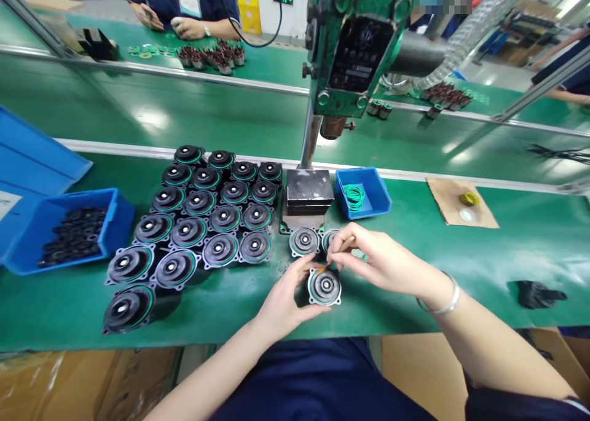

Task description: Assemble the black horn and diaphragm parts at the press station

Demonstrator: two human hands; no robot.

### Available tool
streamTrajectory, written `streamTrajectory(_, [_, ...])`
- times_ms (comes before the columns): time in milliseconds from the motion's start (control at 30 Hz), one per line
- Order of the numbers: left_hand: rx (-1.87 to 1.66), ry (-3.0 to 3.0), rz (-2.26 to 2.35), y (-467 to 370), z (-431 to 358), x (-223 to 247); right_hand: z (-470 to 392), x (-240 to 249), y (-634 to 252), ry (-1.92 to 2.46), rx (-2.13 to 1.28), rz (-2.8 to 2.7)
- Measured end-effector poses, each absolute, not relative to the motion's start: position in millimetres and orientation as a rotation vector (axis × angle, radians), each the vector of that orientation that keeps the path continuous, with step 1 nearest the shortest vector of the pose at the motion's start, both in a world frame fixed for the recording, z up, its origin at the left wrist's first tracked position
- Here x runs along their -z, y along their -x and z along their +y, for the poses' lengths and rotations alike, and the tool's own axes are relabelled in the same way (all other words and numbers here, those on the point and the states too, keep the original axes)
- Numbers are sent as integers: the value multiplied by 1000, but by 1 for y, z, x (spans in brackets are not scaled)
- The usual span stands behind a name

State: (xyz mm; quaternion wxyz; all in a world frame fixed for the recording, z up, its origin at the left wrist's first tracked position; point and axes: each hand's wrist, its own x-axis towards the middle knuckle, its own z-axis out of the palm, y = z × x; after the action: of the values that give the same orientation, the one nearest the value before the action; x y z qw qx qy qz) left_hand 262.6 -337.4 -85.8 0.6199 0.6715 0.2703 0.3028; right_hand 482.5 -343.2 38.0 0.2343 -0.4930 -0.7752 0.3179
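A round metal housing [326,287] with ring-shaped steps and small lugs on its rim lies face up near the front of the bench. My left hand [284,295] grips it from the left, fingers at the far edge and thumb at the near edge. Pinched in my right hand [375,258] is a small brush [321,270], its orange-brown bristles at the housing's upper rim. Just behind sit two similar housings, one in plain sight [305,241] and the other [328,239] partly hidden by my right hand.
Rows of housings [224,218] with black centres and green rings stand left. A blue bin [117,224] holds black parts; a smaller blue bin [375,190] holds green rings. A green press [357,46] overhangs its metal block [310,187]. Cardboard [442,203] carries a small yellow tub [469,198].
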Motion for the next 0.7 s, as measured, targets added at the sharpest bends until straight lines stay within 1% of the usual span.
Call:
streamTrajectory(267, [-725,-1668,634,-263,-340,87,-383,-40,-480,1472,-602,-2169])
streamTrajectory(500, [-771,-1727,689,-265,-350,94,-420,-24,-455,1385,-623,-2010])
streamTrajectory(600, [-790,-1740,679,-265,-352,94,-420,-21,-448,1289,-635,-1855])
streamTrajectory(700, [-803,-1765,691,-266,-352,93,-412,-20,-447,1227,-573,-1793])
